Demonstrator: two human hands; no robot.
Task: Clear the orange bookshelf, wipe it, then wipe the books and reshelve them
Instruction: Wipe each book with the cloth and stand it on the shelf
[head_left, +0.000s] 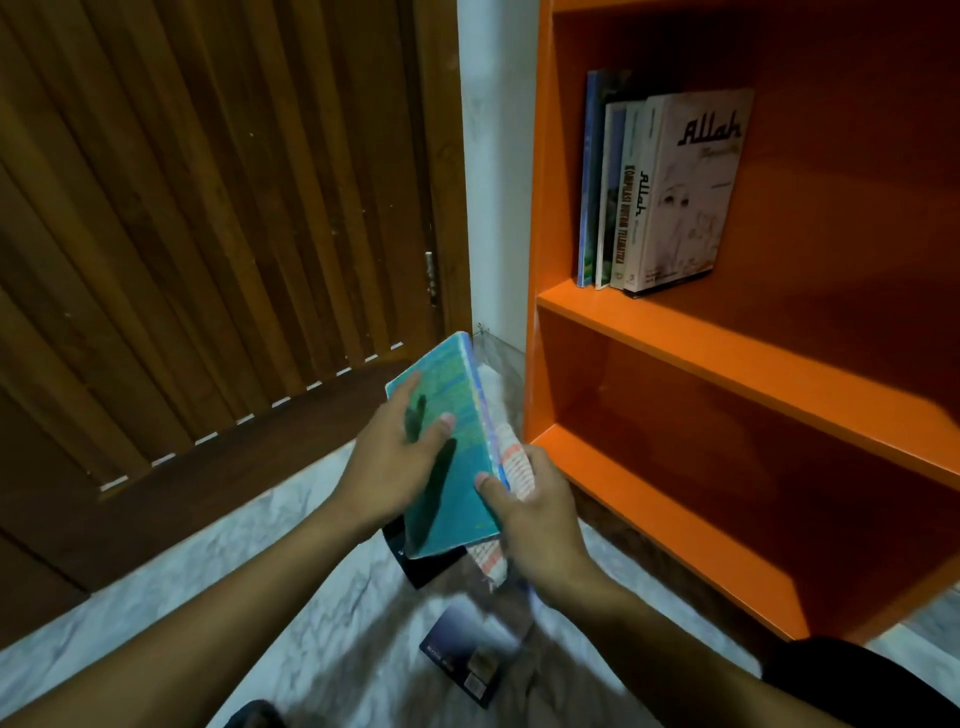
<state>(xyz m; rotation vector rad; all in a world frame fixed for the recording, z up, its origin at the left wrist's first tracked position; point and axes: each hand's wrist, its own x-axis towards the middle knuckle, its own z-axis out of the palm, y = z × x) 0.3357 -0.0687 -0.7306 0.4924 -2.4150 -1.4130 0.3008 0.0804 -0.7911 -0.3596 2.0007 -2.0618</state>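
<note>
A teal book (449, 441) is held in mid-air in front of me, left of the orange bookshelf (727, 364). My left hand (387, 462) lies on its cover with the thumb across the front and the fingers hidden behind. My right hand (535, 519) grips a white cloth with orange stripes (514, 467) against the book's right edge, thumb on the cover. Several books (660, 187) stand upright at the left end of the upper shelf, the outermost marked "Allah". The shelf below them holds nothing.
A dark book (467, 660) lies on the marble floor (260, 571) below my hands, and another dark object (415, 561) shows under the teal book. A slatted wooden door (208, 234) fills the left side. A white wall strip (493, 182) separates door and shelf.
</note>
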